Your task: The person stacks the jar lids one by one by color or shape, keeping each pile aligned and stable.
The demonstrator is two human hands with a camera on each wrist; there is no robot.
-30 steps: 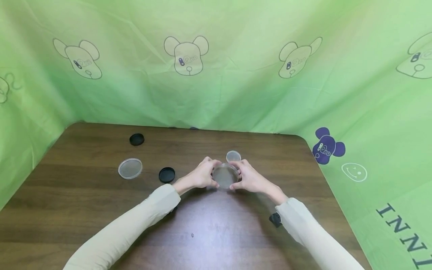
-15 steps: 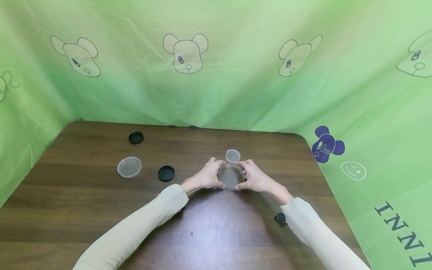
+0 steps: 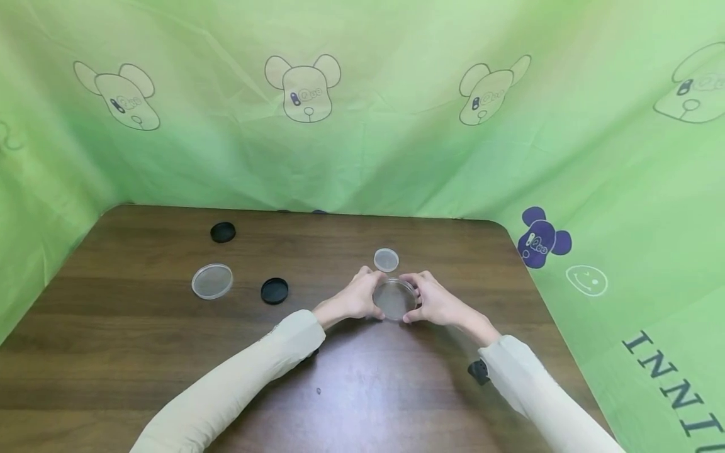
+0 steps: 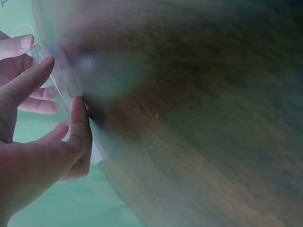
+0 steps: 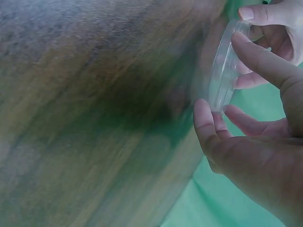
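Observation:
Close over the table, a clear round petri dish [image 3: 394, 299] is held between two hands. My left hand [image 3: 360, 297] grips its left rim, thumb at the near side and fingers at the far side. On the opposite rim, my right hand [image 3: 436, 301] holds it the same way. Seen edge-on in the right wrist view, the petri dish [image 5: 223, 71] shows stacked rims, with fingertips along its edge. The left wrist view also catches the petri dish [image 4: 59, 87] from the side. Just beyond it lies a smaller clear round dish [image 3: 386, 260].
A large clear round dish [image 3: 212, 281] lies at the left of the brown wooden table [image 3: 141, 352]. Near it are two black round shallow dishes, one at the back [image 3: 223, 232] and one nearer the middle [image 3: 274, 290]. Green printed cloth [image 3: 362, 157] hangs behind and at the sides.
Both hands have moved the petri dish a little to the right across the table, past the small clear dish. The head view has shifted slightly. Other dishes stay put.

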